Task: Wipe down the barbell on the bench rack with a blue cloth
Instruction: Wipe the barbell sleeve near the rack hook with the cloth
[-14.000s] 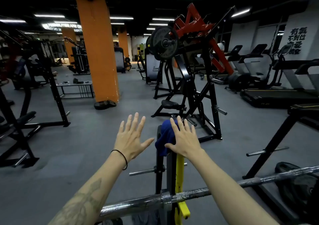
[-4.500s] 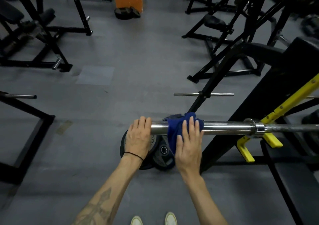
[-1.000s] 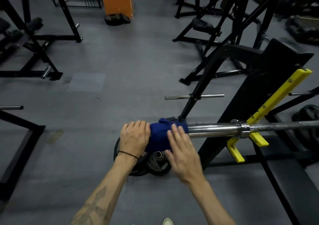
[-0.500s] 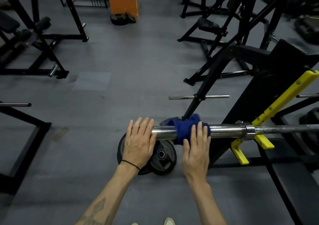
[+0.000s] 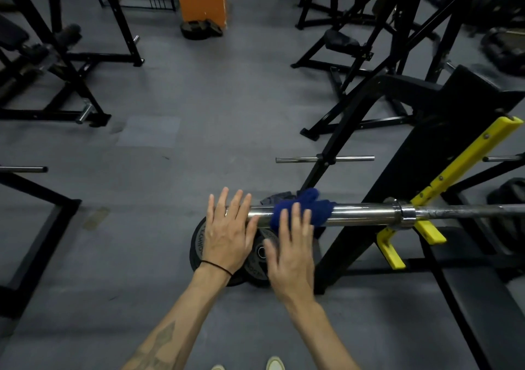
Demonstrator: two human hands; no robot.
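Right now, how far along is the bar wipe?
Done: hard to judge; the sleeve shines.
In hand: the right hand presses the blue cloth on the sleeve with straight fingers; the left hand rests flat on its end.
Left: the duller shaft beyond the yellow hooks looks untouched.

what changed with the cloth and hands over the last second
A second ago the blue cloth sat bunched against the left hand at the sleeve's end; the right hand has since slid it rightward along the barbell, baring chrome between the hands. The left hand's fingers went from curled over the end to straight. The bar stays in the yellow hooks, the plates underneath.
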